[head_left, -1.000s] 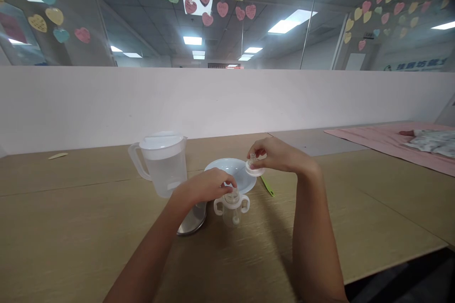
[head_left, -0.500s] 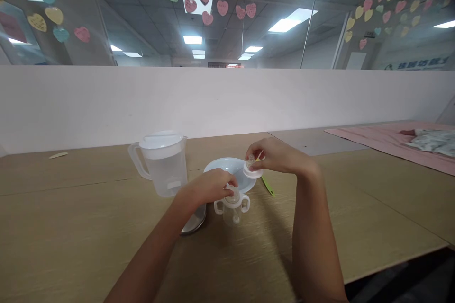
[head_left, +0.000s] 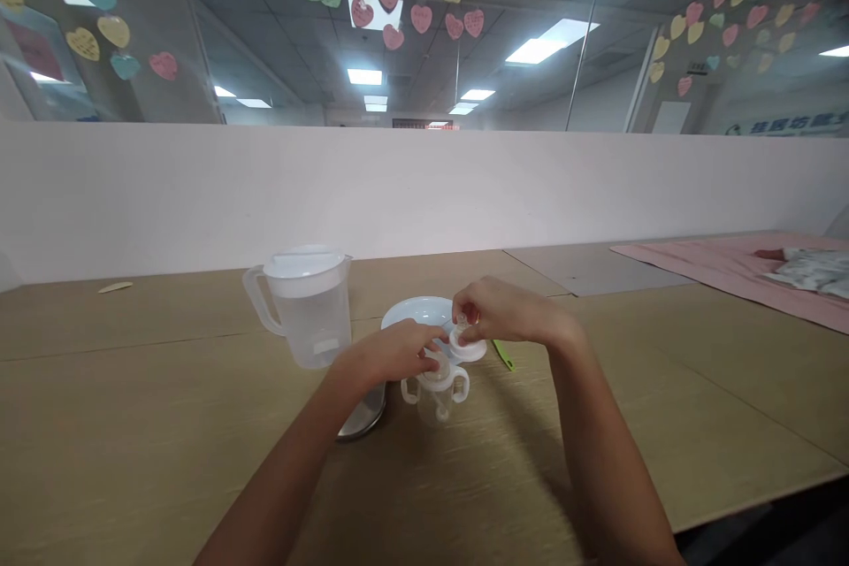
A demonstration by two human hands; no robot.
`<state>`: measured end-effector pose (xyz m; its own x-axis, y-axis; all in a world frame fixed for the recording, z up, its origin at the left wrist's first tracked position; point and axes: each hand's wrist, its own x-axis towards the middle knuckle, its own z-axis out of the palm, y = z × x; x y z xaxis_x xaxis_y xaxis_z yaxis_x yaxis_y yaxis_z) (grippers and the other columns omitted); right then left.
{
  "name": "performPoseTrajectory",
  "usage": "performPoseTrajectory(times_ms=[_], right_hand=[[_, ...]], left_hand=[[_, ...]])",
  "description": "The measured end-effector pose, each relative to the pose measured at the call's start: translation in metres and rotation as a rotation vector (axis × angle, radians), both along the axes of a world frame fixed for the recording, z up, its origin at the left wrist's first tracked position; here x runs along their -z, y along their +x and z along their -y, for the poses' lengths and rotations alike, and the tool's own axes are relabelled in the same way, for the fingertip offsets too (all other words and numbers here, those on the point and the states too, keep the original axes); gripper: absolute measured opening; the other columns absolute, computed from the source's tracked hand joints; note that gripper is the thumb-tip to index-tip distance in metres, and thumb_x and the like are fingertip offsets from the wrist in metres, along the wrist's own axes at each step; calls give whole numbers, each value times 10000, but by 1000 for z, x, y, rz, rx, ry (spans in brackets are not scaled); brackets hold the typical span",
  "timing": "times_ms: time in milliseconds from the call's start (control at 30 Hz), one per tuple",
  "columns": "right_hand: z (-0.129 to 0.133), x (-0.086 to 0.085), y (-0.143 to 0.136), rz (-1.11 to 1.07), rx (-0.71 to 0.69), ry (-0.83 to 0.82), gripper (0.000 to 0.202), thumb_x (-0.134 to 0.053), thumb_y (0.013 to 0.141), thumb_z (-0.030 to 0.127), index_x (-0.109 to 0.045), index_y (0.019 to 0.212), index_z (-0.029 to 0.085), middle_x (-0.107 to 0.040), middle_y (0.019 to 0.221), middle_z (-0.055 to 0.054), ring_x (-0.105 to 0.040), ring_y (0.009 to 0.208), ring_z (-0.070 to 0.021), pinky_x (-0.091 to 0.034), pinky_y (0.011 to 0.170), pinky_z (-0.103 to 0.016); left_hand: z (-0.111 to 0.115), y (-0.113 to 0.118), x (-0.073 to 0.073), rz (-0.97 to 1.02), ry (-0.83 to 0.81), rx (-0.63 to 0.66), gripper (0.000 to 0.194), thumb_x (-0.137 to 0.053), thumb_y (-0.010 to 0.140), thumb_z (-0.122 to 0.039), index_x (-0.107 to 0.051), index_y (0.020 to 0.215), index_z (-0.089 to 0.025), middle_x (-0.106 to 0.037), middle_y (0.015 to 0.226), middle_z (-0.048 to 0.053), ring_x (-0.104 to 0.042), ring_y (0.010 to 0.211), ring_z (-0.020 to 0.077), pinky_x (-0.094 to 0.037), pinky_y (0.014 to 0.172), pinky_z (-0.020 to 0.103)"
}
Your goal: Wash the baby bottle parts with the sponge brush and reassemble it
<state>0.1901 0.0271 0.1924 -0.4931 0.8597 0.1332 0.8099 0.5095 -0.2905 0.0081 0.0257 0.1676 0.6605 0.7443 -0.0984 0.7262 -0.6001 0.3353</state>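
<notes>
A clear baby bottle [head_left: 435,404] with two white handles stands upright on the table. My left hand [head_left: 406,348] is at its top, fingers curved round the rim. Just right of it, my right hand [head_left: 489,311] pinches a white ring cap [head_left: 468,348] with a clear teat, held above and beside the bottle's mouth. Behind both hands sits a white bowl [head_left: 417,309], partly covered by them. A green utensil handle [head_left: 503,355] pokes out at the bowl's right.
A lidded clear pitcher [head_left: 311,318] stands left of the bowl. A round metal-edged item [head_left: 363,417] lies partly under my left wrist. At the far right is a pink cloth [head_left: 722,261] with patterned fabric on it. A low white wall [head_left: 424,195] runs behind the table.
My right hand has come down and slightly left with the cap, closer to the bottle. The fingers of my left hand have spread a little at the bottle's top. The view has shifted slightly.
</notes>
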Motion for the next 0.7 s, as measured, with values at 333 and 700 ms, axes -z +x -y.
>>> performPoseTrajectory(times_ms=[333, 700], right_hand=[[-1, 3, -21, 104, -19, -86, 143, -662, 648, 256, -557, 682, 165, -546, 668, 16, -444, 577, -88, -263, 452, -198], [-5, 9, -28, 226, 39, -89, 138, -681, 663, 232, -610, 749, 150, -592, 722, -12, -490, 604, -109, -279, 454, -210]], left_hand=[[-9, -2, 12, -74, 130, 72, 176, -448, 788, -233, -588, 881, -180, -656, 839, 26, -586, 717, 166, -375, 562, 235], [-1, -1, 4, -107, 48, 37, 290, -476, 775, -194, -561, 1052, -195, -648, 1012, 37, -608, 821, 174, -419, 632, 229]])
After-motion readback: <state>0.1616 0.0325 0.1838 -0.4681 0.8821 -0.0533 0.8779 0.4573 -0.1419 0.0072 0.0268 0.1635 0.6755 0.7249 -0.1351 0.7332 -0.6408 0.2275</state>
